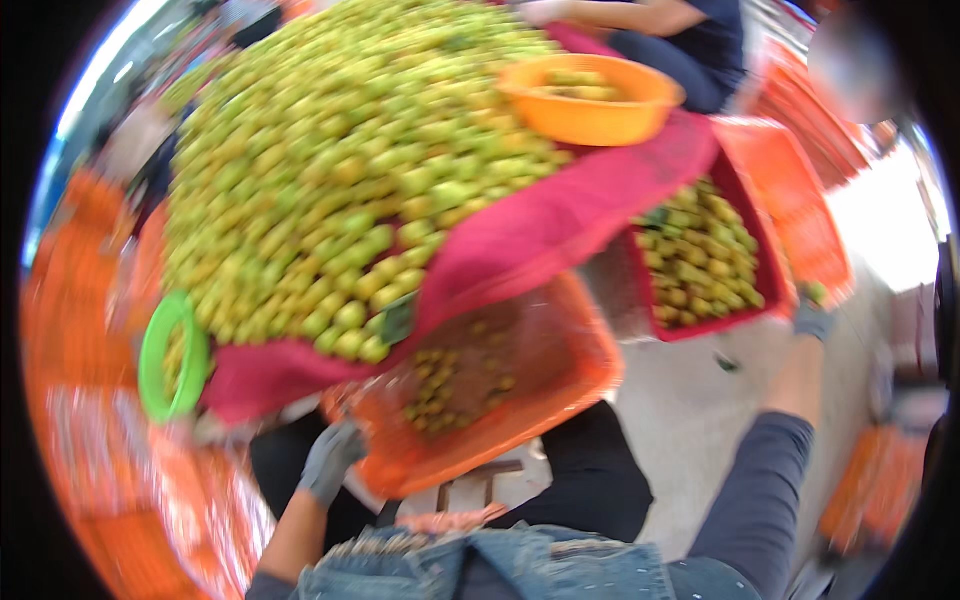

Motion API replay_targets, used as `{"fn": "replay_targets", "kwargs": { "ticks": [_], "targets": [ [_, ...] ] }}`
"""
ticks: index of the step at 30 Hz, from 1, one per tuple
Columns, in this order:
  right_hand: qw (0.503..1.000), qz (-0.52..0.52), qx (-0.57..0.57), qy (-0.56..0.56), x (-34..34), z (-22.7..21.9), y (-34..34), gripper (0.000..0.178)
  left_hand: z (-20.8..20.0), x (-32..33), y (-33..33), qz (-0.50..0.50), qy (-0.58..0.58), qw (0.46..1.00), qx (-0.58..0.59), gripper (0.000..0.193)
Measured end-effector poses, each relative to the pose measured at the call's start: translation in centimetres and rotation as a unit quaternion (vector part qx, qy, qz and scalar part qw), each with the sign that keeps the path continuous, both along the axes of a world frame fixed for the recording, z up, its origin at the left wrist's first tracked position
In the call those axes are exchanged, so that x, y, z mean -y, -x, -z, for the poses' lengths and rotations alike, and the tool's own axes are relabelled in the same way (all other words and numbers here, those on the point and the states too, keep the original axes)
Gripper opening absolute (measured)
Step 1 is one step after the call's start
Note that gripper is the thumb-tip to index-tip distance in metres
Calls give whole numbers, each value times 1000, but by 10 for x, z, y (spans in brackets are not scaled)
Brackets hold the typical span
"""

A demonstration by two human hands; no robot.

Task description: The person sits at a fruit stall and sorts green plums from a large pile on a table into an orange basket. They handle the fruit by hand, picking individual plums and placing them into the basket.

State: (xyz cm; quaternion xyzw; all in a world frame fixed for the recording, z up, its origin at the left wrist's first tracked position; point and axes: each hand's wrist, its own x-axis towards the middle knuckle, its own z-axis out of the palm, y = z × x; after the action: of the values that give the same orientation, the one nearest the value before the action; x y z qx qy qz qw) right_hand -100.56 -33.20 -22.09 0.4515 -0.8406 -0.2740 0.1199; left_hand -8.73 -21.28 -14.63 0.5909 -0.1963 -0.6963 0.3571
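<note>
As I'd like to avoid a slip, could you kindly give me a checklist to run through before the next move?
1. Right hand has the green fruit: ok.
2. That hold is firm: cannot tell, blurred.
3. Left hand is at the left side of the near orange crate: ok.
4. That crate has bare space inside: ok.
5. Red crate has bare space inside: not ok, looks well filled.
6. Floor free of litter: not ok, a leaf lies there.

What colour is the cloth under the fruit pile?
Deep pinkish red; the cloth shows best in the head view.
</note>
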Motion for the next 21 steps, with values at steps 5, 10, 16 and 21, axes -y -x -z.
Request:
{"fn": "replay_targets", "kwargs": {
  "ticks": [5,10,16,21],
  "targets": [
    [498,43,800,331,21,7,-91,37,-2,1,17,81,5,992,95,30],
    [258,157,919,252,-4,-40,-355,24,-14,-12,-8,88,63,990,91,28],
    [648,-178,736,-79,-11,-140,-528,31,-40,53,-43,92,267,947,156,30],
    [774,-391,498,-6,21,-189,-641,33,-67,122,-45,68,362,871,326,21]
  ]
}}
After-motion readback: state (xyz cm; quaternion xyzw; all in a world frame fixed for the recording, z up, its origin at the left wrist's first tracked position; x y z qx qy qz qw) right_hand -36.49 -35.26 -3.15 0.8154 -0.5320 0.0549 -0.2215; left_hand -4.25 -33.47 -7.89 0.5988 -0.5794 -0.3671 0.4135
